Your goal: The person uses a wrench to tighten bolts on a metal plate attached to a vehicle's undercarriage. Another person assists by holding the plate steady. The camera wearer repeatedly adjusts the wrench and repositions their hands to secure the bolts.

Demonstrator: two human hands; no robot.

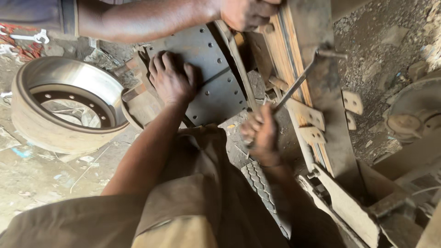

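At the far left we see a brake drum (64,108) lying on the dirt floor (41,179), its open side turned up, with a small wrench (32,36) on the ground above it. Just right of the drum, our left hand (171,80) lies flat on a grey riveted brake shoe (209,78), fingers (158,64) spread and pressed against the plate. Further right, our right hand (260,133) is closed in a fist around the lower end of a long spanner (298,82), whose far end sits on a bolt of the rusty leaf spring stack (317,92). At the top, another person's hand (248,14) grips the upper end of the spring, fingers curled tight. A tyre tread (262,183) shows under our right forearm. At the far right sits a wheel hub (411,115).
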